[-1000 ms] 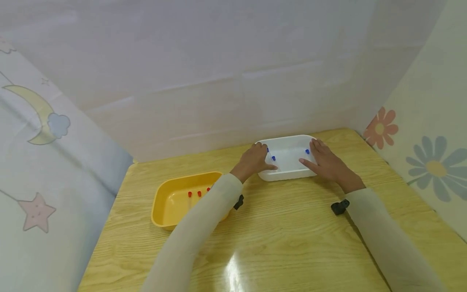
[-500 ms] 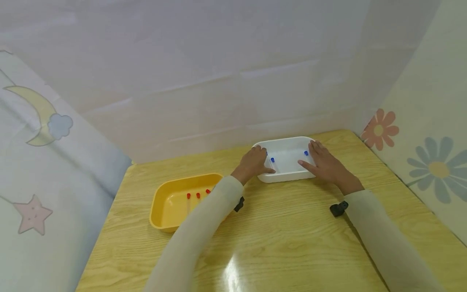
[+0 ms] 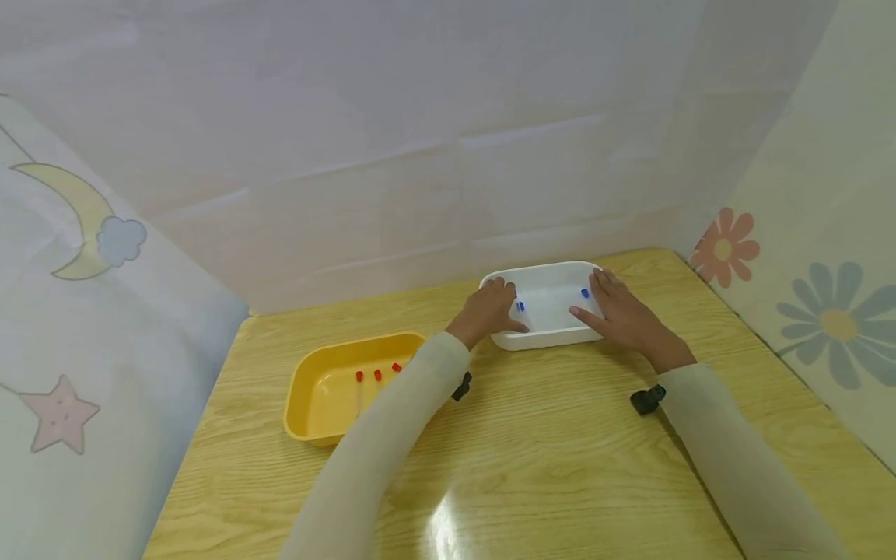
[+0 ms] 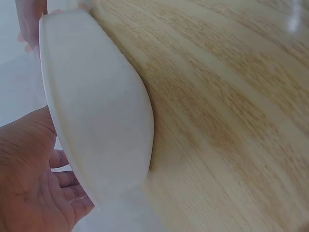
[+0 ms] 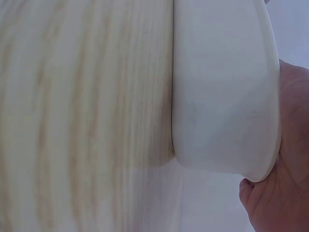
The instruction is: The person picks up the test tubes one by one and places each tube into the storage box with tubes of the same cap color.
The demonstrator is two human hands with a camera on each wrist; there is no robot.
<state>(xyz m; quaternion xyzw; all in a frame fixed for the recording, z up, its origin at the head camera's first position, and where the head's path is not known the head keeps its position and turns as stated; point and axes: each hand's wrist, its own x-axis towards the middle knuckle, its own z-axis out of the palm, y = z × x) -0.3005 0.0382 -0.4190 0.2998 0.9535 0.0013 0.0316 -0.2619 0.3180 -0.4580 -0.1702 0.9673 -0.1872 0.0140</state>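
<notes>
The white tray [image 3: 547, 339] stands on the table near the back wall, with several blue-capped clear tubes [image 3: 521, 306] inside. My left hand [image 3: 484, 311] grips its left end, thumb reaching over the inside. At the opposite end my right hand [image 3: 626, 315] holds the rim, its thumb also pointing inward. From the left wrist, the hand [image 4: 34, 179] shows behind the rim of the tray [image 4: 96, 96], fingers partly curled. In the right wrist view, a fingertip curls past the corner of the tray [image 5: 222, 87]. The hands partly hide the tray's ends.
A yellow tray [image 3: 301, 404] with several red-capped tubes [image 3: 360, 376] stands to the left, partly covered by the left sleeve [image 3: 392, 420]. Both stand on a wooden table [image 3: 532, 451]. Printed cloth walls [image 3: 350, 155] enclose the back and sides.
The view has shifted slightly. Both hands stay at the ends of the white tray; no clear movement of the tray shows.
</notes>
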